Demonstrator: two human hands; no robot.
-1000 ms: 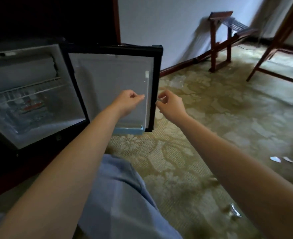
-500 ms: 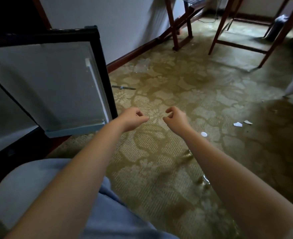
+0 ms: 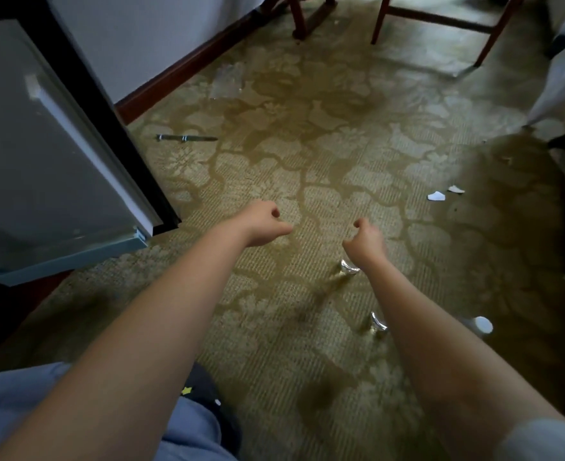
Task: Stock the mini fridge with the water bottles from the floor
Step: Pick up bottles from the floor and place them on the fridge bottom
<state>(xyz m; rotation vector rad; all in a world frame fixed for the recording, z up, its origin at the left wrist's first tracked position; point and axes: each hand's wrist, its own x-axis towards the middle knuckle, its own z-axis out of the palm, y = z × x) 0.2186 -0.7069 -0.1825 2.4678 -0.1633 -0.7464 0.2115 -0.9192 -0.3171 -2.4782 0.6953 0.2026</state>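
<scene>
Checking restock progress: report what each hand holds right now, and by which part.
Nothing is held. The left hand and right hand hover empty over the carpet, fingers loosely curled. The water bottles are on the floor by the right forearm.

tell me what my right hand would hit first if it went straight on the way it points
Bare carpet lies just ahead of the right hand. Its line runs up-left toward a clear plastic thing near the baseboard, probably the first thing met, though depth is unclear.
</scene>
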